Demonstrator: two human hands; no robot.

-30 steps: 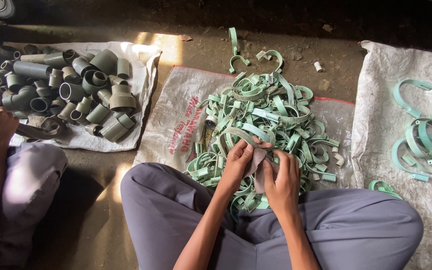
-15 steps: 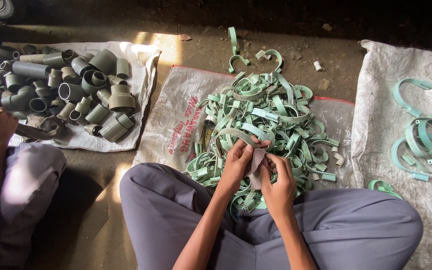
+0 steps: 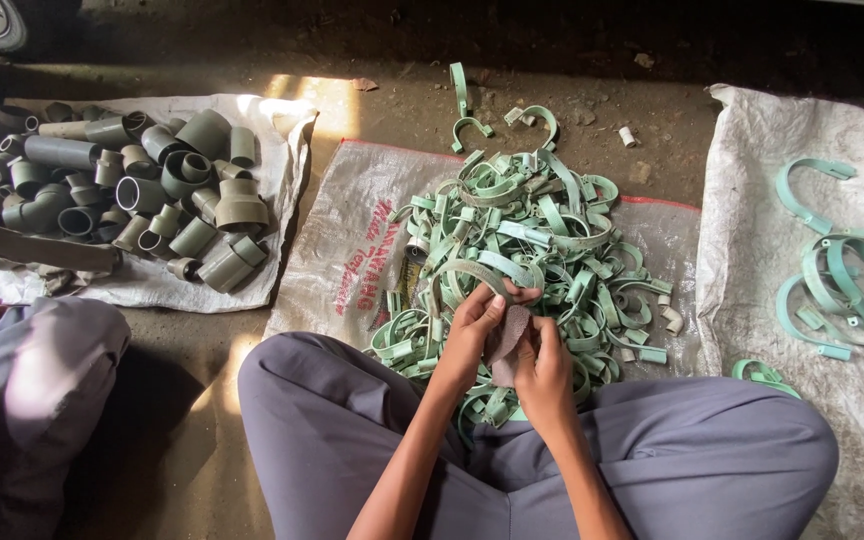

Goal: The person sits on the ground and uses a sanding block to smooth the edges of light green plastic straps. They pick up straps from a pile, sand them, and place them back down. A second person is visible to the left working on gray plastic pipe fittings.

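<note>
Left hand [image 3: 472, 325] grips a curved green clamp [image 3: 457, 278], holding it above the near edge of the clamp pile [image 3: 542, 250]. Right hand [image 3: 544, 365] is clenched on a small brownish sheet, apparently abrasive paper [image 3: 507, 335], pressed between both hands. Pile rests on a woven sack [image 3: 342, 250]. At far left, grey pipe fittings [image 3: 122, 190] lie on another sack. At far right, larger clamps [image 3: 837, 285] sit on a pale sheet [image 3: 752, 200].

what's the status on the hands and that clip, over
Left hand grips green curved clip. Right hand presses brownish sanding scrap on it. Green clip pile right behind.
</note>
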